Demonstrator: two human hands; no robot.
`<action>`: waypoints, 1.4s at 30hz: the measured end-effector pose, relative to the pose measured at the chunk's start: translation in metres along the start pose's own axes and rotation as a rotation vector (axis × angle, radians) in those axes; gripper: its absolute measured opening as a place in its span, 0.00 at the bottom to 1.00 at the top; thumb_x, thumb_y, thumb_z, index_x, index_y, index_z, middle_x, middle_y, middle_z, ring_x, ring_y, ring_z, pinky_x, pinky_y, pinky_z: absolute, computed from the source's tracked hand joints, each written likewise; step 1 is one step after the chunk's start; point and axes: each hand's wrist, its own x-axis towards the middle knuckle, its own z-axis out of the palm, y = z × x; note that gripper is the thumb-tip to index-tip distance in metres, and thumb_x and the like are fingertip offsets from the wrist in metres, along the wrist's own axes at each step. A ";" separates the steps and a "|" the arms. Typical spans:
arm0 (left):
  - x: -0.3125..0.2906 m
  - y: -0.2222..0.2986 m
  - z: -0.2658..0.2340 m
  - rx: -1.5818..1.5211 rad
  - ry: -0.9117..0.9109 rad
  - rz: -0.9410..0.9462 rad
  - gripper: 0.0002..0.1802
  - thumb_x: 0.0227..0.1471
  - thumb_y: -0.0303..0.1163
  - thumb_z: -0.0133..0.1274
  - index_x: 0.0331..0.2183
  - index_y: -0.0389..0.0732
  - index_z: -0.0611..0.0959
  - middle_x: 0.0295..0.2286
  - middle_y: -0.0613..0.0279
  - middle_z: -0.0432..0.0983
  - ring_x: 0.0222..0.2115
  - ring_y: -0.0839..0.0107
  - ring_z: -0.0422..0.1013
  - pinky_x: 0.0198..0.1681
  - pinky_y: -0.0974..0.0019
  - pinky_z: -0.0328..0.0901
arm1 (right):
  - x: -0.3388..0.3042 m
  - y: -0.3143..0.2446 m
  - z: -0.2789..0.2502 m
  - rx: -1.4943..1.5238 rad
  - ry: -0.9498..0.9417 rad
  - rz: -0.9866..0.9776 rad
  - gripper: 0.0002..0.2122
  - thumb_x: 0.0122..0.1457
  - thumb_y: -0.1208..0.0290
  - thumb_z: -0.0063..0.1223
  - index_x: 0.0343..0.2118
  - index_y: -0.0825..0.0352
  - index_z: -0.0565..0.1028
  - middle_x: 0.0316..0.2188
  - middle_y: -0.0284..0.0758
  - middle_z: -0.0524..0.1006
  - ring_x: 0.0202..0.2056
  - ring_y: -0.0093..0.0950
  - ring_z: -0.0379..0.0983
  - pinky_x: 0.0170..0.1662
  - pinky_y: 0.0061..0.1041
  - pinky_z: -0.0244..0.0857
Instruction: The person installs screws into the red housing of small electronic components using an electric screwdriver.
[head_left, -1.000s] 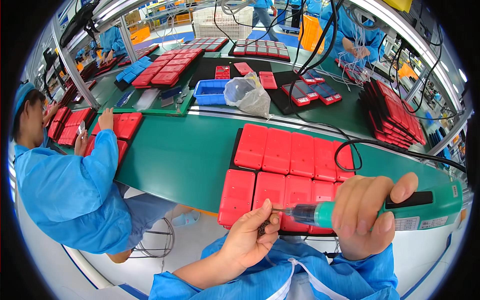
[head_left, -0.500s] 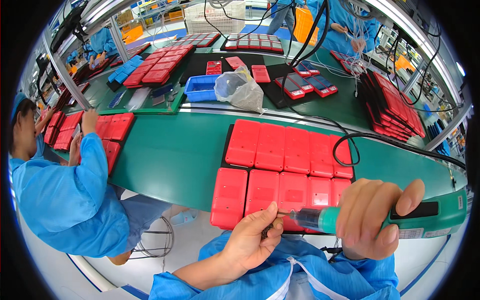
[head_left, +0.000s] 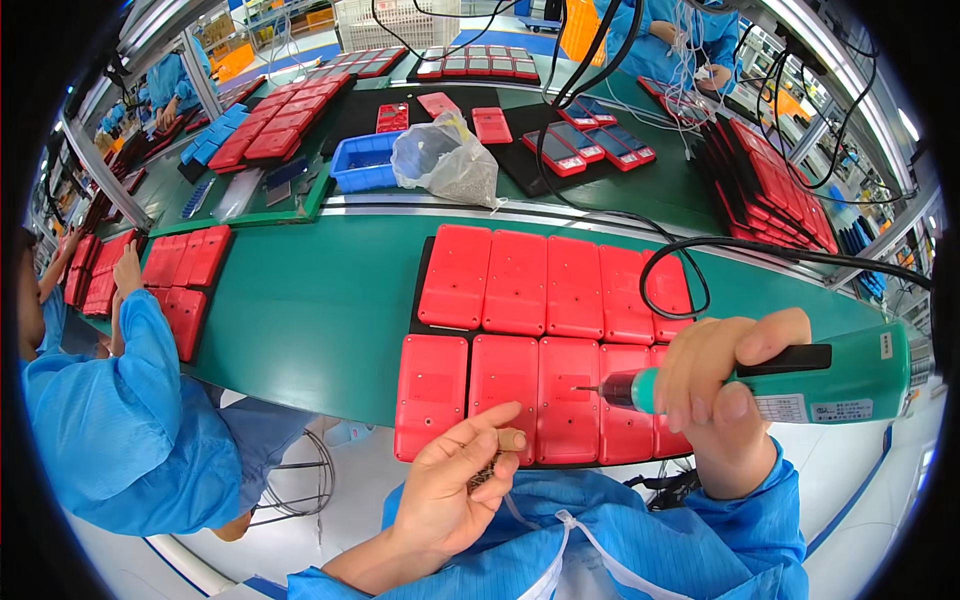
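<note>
My right hand (head_left: 715,385) is wrapped round a green electric screwdriver (head_left: 865,380). Its thin bit points left, over the red housings of the near row. Lower left of the bit is my left hand (head_left: 435,500), its fingers curled round a small heap of screws (head_left: 484,473). A tan cover sits on one fingertip of that hand. Both hands are at the near row of red plastic housings (head_left: 432,385), which lie back side up in two rows on a black mat (head_left: 424,295). Whether a screw sits on the bit is too small to tell.
Beyond the green worktop (head_left: 300,300) stand a blue bin (head_left: 362,165) and a clear plastic bag (head_left: 455,165). Stacked red housings (head_left: 790,190) stand at the right. A black cable (head_left: 790,252) loops over the far row. A co-worker in blue (head_left: 110,400) sits at the left.
The screwdriver bit has left my left fingertips and now hovers over the housings. My left hand has drawn back down and left, its fingers loosened somewhat. The whole view has shifted slightly.
</note>
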 end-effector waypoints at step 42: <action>0.009 -0.008 0.015 0.134 0.043 0.067 0.11 0.51 0.31 0.43 0.34 0.34 0.73 0.24 0.61 0.67 0.22 0.79 0.60 0.18 0.81 0.52 | 0.013 0.034 0.021 -0.142 0.162 0.184 0.10 0.40 0.84 0.49 0.27 0.69 0.63 0.14 0.31 0.67 0.14 0.17 0.64 0.17 0.15 0.58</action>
